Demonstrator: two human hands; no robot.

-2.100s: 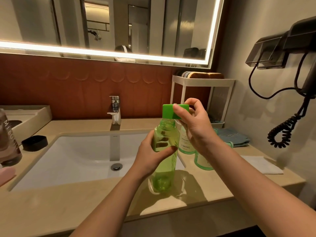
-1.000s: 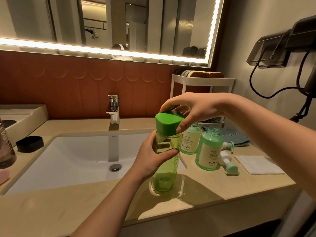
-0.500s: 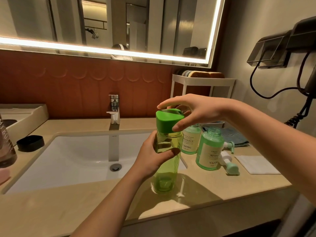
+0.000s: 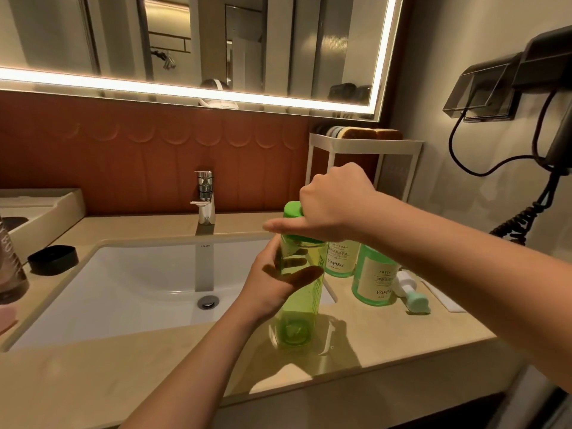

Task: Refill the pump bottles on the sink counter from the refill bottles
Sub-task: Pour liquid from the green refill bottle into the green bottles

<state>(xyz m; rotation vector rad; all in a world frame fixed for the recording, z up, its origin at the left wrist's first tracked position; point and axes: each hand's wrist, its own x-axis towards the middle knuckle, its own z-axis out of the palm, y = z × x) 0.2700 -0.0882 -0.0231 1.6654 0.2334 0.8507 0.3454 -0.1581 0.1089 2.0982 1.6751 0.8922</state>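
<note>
A tall clear green refill bottle (image 4: 298, 301) stands on the beige counter (image 4: 387, 345) to the right of the sink. My left hand (image 4: 275, 284) grips its body. My right hand (image 4: 332, 204) covers and grips its green cap (image 4: 292, 209) from above. Two short green pump bottles stand behind it without their pumps: one labelled YAPING (image 4: 340, 258) and one labelled FRESH (image 4: 376, 277). A white pump head with a teal top (image 4: 413, 294) lies on the counter beside them.
The white sink basin (image 4: 133, 283) and chrome tap (image 4: 204, 196) lie to the left. A black round dish (image 4: 52, 258) and a dark bottle (image 4: 9, 270) sit at the far left. A white rack (image 4: 365, 147) stands at the back; a hair dryer (image 4: 554, 103) hangs right.
My right hand brought the green cap down onto the bottle's mouth and has turned over it, now covering the cap. The left hand kept its hold on the bottle.
</note>
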